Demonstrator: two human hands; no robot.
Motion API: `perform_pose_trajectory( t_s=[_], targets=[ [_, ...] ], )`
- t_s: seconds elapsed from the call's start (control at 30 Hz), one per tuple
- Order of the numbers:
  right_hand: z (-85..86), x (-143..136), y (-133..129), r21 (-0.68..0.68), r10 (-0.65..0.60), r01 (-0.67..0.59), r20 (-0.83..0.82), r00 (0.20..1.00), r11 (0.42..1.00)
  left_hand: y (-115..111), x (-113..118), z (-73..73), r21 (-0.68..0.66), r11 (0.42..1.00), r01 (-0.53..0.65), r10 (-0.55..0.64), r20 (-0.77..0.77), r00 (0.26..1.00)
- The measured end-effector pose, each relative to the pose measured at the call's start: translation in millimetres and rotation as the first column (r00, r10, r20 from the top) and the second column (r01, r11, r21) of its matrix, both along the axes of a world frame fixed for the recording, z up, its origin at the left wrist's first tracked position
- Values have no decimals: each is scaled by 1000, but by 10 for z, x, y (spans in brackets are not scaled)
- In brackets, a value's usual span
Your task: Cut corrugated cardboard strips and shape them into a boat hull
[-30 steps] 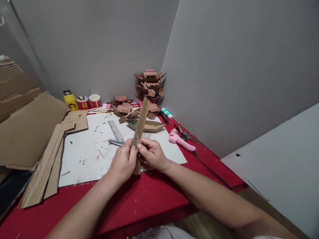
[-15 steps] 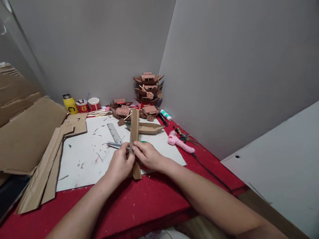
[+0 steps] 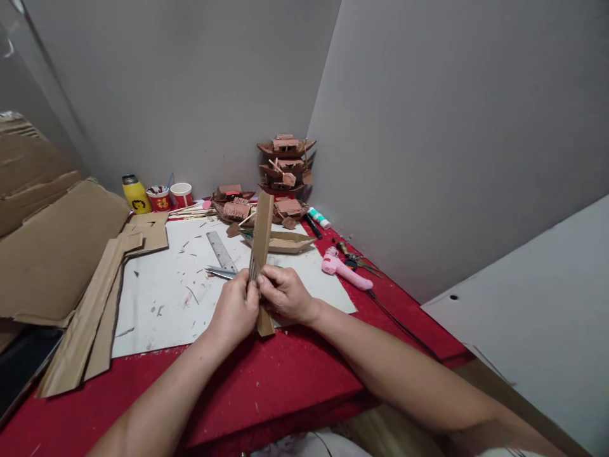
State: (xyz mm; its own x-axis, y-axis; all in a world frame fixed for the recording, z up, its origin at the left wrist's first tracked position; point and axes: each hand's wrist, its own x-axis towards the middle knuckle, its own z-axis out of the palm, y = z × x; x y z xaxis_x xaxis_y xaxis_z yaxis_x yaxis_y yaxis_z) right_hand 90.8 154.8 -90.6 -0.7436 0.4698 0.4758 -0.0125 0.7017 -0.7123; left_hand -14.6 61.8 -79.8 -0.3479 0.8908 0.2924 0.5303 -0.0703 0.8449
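Note:
A long, narrow cardboard strip (image 3: pixel 263 231) is held upright between both hands above the table's front edge. My left hand (image 3: pixel 238 304) is closed on its left side. From the right, my right hand (image 3: pixel 284 295) pinches the strip near its middle, thumb and fingers against the cardboard. The strip's lower end pokes out below the hands. Behind it lies a cardboard boat hull (image 3: pixel 291 242), partly covered by the strip. A metal ruler (image 3: pixel 221 250) and a silver pointed tool (image 3: pixel 220 273) lie on the white sheet (image 3: pixel 162 292) beside my left hand.
Finished model boats (image 3: pixel 286 164) are stacked in the back corner. Cardboard pieces (image 3: pixel 90 311) lie at left. A yellow bottle (image 3: pixel 136 194) and paper cups (image 3: pixel 181 195) stand behind. At right are a pink corded glue gun (image 3: pixel 347 270) and pliers (image 3: pixel 366 265) on the red cloth (image 3: pixel 266 387).
The strip has tilted slightly, its top leaning right and turning more of its face toward me. My right fingers have curled in tighter near the strip's middle. The view has shifted slightly.

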Motion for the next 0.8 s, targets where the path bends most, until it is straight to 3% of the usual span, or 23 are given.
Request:
perform_pose_trajectory(
  t_s=[0.17, 0.5, 0.8],
  targets=[
    [-7, 3, -75, -83, -44, 44, 5, 999, 996, -13, -50, 57, -18, 999, 42, -42, 6, 999],
    [128, 8, -85, 7, -162, 163, 155, 975, 987, -85, 23, 37, -107, 994, -29, 14, -140, 990],
    [45, -3, -10, -47, 21, -16, 100, 995, 999, -6, 6, -33, -79, 996, 49, -52, -36, 998]
  ],
)
